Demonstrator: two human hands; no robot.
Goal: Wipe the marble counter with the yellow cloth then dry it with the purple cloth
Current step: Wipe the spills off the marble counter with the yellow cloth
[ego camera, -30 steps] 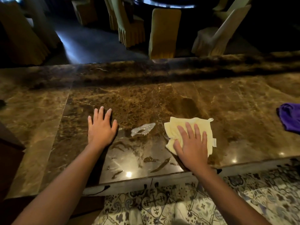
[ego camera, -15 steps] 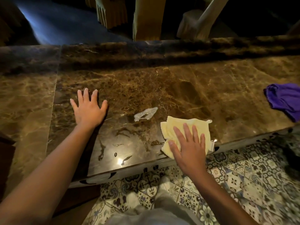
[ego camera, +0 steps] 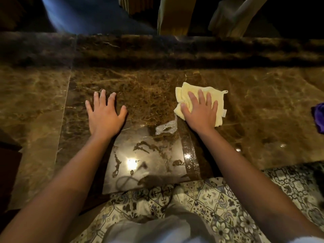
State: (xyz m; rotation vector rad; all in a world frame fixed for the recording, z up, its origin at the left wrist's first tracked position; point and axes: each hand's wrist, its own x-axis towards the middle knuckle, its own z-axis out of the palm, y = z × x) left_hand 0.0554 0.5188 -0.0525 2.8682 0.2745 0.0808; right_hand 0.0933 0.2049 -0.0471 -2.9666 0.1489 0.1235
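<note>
Right hand [ego camera: 199, 113] presses flat, fingers spread, on the yellow cloth [ego camera: 214, 95]; left hand [ego camera: 105, 114] splayed empty; the puddle [ego camera: 164, 128] at seven o'clock risks being missed

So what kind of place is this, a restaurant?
Probably a restaurant or banquet hall: a long marble counter, fabric-covered chairs beyond it, and patterned floor tiles below.

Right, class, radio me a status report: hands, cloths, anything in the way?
Left hand flat on bare marble counter. Right hand pressing yellow cloth. Purple cloth unused, far right. Puddle unwiped; nothing obstructing.
</note>
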